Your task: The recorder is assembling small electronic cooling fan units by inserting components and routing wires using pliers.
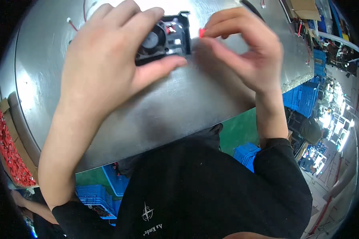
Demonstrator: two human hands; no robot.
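A black plastic housing [186,34] with a small round fan [152,41] in it is gripped by my left hand [101,59], whose fingers go over its far side while the thumb presses along the near edge. Beside the fan, a small red and white part [171,29] shows inside the housing. Just to the right, my right hand [249,44] pinches a small red piece [202,32] between thumb and fingertips, a short gap away from the housing. Part of the housing is hidden under my left hand.
Both hands are over a grey metal table [167,103]. An open carton [14,153] of small red parts stands at the left edge. Blue crates [301,97] are at the right, with more below the table. Another person's forearm [40,209] shows at lower left.
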